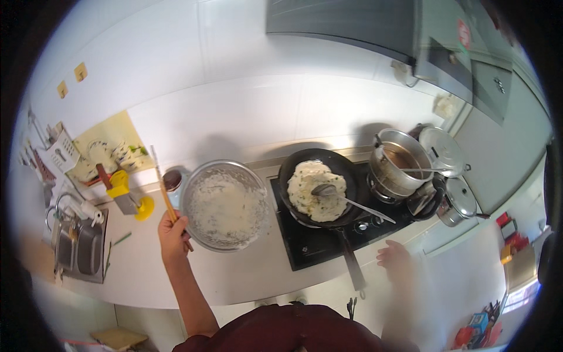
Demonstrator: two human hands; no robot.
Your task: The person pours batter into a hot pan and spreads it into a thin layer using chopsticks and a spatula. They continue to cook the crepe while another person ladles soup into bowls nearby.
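My left hand (174, 233) is closed around a pair of wooden chopsticks (165, 192) that point up and away. It is beside the left rim of a wide metal bowl (258, 186) coated with pale batter (226, 202); whether it also grips the rim I cannot tell. My right hand (396, 258), blurred, hangs in front of the stove with its fingers apart and nothing in them. To its left is the handle (350, 261) of a black frying pan (352, 170). A pale pancake with green bits (305, 182) lies in the pan. A metal spatula (369, 210) rests on it.
The pan sits on a black gas stove (305, 249). A metal pot (381, 170) with a ladle stands on the right burner, beside lidded pots (460, 199). At left are a sink (89, 252), a yellow-handled grater (126, 199) and a cup (173, 180). A range hood (346, 26) hangs above.
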